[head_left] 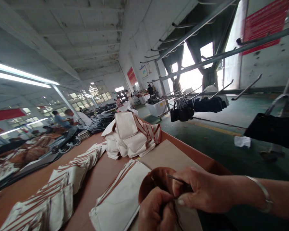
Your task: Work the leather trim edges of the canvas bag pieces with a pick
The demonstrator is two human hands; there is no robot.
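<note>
A curved brown piece (145, 184), like leather or fabric, is bent into a loop close to me. My left hand (156, 210) is closed, pinching its near edge. My right hand (202, 189), with a bracelet on the wrist, meets the left at that edge, thumb and fingers pressed together. From its grip sticks out a thin metal tool (170, 176), whose kind I cannot make out. What lies between the fingertips is hidden. Just left of my hands, white panels with brown edging (122, 192) lie stacked on a beige board (165, 154).
A heap of white pieces (127, 128) stands farther along the brown table (91, 183). White edged pieces (60, 183) form a row at left. On the right, a hooked metal rack (207, 61) holds dark bags (181, 110). Other people (60, 119) are in the background.
</note>
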